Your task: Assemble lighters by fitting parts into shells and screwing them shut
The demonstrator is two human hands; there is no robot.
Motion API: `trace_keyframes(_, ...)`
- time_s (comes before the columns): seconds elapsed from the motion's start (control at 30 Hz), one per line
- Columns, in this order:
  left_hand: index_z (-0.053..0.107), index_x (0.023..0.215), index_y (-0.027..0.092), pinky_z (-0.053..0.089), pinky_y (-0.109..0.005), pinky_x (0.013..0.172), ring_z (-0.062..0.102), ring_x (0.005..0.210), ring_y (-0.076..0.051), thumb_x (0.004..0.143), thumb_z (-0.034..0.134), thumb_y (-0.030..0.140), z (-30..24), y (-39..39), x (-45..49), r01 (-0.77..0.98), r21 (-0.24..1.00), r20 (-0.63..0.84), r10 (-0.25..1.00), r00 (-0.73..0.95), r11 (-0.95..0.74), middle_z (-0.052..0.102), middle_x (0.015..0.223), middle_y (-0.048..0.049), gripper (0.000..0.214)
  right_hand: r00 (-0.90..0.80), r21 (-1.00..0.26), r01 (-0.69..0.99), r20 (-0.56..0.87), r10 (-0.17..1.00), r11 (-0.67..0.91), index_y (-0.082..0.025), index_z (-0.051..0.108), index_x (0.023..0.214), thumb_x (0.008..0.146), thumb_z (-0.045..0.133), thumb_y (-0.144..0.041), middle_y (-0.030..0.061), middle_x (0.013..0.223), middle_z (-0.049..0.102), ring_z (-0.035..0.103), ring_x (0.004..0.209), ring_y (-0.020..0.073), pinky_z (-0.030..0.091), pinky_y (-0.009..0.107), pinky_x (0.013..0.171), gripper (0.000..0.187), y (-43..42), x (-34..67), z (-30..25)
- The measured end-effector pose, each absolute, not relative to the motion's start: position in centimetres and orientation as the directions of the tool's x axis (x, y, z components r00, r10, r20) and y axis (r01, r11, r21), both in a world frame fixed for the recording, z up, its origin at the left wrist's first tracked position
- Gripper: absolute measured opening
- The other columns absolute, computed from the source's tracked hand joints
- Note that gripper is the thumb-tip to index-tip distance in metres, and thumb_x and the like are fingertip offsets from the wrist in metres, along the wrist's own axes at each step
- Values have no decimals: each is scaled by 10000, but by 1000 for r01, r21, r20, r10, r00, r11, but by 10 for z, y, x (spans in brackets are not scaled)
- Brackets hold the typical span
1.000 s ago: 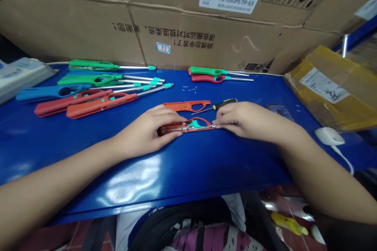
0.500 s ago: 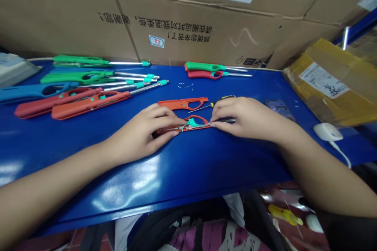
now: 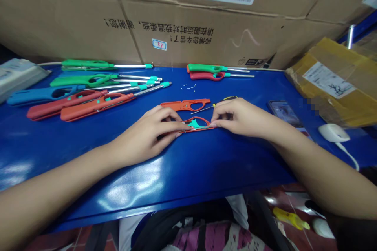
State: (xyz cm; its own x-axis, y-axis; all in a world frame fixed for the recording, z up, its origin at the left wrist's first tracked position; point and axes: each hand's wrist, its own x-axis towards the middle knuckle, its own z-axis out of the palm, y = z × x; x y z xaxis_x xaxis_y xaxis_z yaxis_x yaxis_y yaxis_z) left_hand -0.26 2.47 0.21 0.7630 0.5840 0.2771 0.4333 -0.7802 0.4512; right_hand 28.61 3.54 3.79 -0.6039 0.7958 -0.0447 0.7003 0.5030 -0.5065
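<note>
Across the far side stands the big cardboard box (image 3: 73, 11); what it holds is out of sight. At the far right of the blue table (image 3: 206, 168) sits the yellow-taped box (image 3: 353, 108), its contents hidden too.

Your left hand (image 3: 156, 127) has shifted: half a second ago its fingertips stayed nearer the shell's left end, and now a finger reaches right over the open parts. It keeps thumb and fingers around that left end. Your right hand (image 3: 235, 115) pinches the right end; whether it has a part inside as well, I can't tell. The metal rod that showed past your right fingers is no longer visible. For the work, this probably means the shell is being steadied while something inside is pressed.

On the left lie the lighters (image 3: 82, 110), well apart from your hands. The screwdriver (image 3: 230, 98) lies just beyond your right hand, partly covered by it.

The open orange shell (image 3: 199, 118) you are working on lies between your hands, just nearer than its matching half (image 3: 176, 105). Inside it you can see the teal trigger (image 3: 196, 124); your left fingers cover the rest.

Smallest are the silver bits (image 3: 189, 88) scattered farther off, too small to identify.
</note>
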Motion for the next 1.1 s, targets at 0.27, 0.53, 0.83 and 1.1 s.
trace_keyframes(0.27, 687, 1279, 311, 473, -387, 956, 556, 1083, -214, 1042, 500, 244, 4, 23, -4, 459, 418, 250, 585, 771, -784, 623, 1177, -71, 310, -557, -464, 751, -63, 828, 470, -187, 728, 796, 898, 650, -286, 11, 723, 655, 523, 654, 129, 374, 273, 612, 162, 31, 281, 40)
trace_keyframes(0.53, 673, 1308, 330, 467, -397, 936, 557, 1072, -219, 1044, 492, 244, 4, 22, -3, 471, 400, 244, 586, 772, -786, 619, 1174, -73, 332, -514, -434, 787, -67, 855, 438, -182, 712, 800, 856, 700, -292, -6, 669, 609, 507, 617, 127, 367, 266, 613, 123, 27, 275, 40)
trace_keyframes(0.83, 664, 1317, 342, 474, -401, 926, 560, 1056, -223, 1050, 465, 260, 6, 22, -4, 483, 357, 224, 576, 786, -799, 617, 1166, -77, 343, -531, -418, 777, -37, 846, 470, -188, 708, 821, 861, 675, -273, 8, 735, 656, 534, 640, 131, 385, 272, 634, 99, 25, 275, 39)
trace_keyframes(1.1, 618, 1374, 339, 478, -426, 905, 544, 1095, -261, 1060, 423, 266, 9, 19, -2, 512, 261, 179, 562, 807, -818, 601, 1219, -91, 377, -492, -378, 814, -43, 870, 442, -193, 701, 828, 861, 707, -290, 8, 770, 669, 545, 648, 129, 388, 271, 631, 103, 22, 273, 39)
